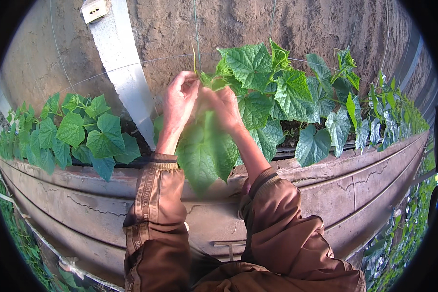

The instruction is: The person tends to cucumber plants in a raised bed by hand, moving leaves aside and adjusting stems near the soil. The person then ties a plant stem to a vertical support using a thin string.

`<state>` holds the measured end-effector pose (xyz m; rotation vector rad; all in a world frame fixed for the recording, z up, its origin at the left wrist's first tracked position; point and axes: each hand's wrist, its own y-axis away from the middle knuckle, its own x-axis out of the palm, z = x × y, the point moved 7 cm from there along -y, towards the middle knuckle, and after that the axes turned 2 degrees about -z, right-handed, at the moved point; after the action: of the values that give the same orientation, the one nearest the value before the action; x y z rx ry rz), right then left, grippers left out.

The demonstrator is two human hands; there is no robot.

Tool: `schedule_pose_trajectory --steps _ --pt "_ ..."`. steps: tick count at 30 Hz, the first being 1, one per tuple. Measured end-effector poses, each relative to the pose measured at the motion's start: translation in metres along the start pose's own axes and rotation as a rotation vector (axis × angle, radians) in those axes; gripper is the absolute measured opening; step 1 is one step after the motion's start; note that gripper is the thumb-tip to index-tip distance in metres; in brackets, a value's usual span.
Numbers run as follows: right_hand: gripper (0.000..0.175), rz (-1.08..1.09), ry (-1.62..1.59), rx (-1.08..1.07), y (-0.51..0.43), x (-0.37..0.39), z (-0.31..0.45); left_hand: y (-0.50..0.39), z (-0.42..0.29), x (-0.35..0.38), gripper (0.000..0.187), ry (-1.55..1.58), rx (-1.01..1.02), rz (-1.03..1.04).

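Observation:
Both my hands are raised at the top of a leafy cucumber-like vine (pixel 253 65), close together beside a thin green string (pixel 196 33) that hangs down in front of the wall. My left hand (pixel 182 96) pinches a slender green stem or tendril (pixel 194 58) between thumb and fingertips. Just to its right, my right hand (pixel 222 106) is blurred at the fingers and touches the vine's tip; whether it grips anything cannot be made out. Large leaves (pixel 204 153) hang below and between my wrists, partly blurred.
Behind the plants stands a rough earthen wall (pixel 168 33) with a slanting white post (pixel 122 54) and a socket box (pixel 94 11). A thin wire (pixel 124 66) runs across. More vines (pixel 73 127) grow at the left and right, along a cracked concrete ledge (pixel 91 197).

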<state>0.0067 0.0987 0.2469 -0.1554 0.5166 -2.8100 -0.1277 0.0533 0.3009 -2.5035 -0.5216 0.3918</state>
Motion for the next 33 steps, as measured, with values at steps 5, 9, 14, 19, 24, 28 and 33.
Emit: schedule_pose_trajectory --steps 5,9,14,19,24,28,33 --pt "0.011 0.013 -0.017 0.059 0.003 0.000 0.009 -0.004 -0.005 0.003 0.012 -0.019 -0.008 0.113" --pt "0.014 0.025 -0.066 0.107 0.006 0.001 0.010 -0.002 -0.005 0.003 0.012 -0.007 -0.073 0.202" --pt "0.018 0.000 0.023 0.095 0.009 0.002 0.024 0.000 -0.013 0.000 0.011 -0.061 -0.119 0.226" --pt "0.017 -0.021 0.079 0.011 0.009 0.001 0.032 -0.001 -0.012 0.003 0.011 -0.158 -0.094 0.217" --pt "0.017 -0.032 0.023 0.031 0.010 0.002 0.031 -0.001 -0.011 0.004 0.015 -0.254 -0.023 0.146" --pt "0.014 -0.053 0.063 -0.047 0.011 0.007 0.046 -0.004 -0.009 0.002 0.014 -0.223 0.021 0.135" --pt "0.017 -0.046 0.128 0.027 0.010 0.004 0.048 -0.002 -0.010 0.006 0.013 -0.069 -0.099 0.152"
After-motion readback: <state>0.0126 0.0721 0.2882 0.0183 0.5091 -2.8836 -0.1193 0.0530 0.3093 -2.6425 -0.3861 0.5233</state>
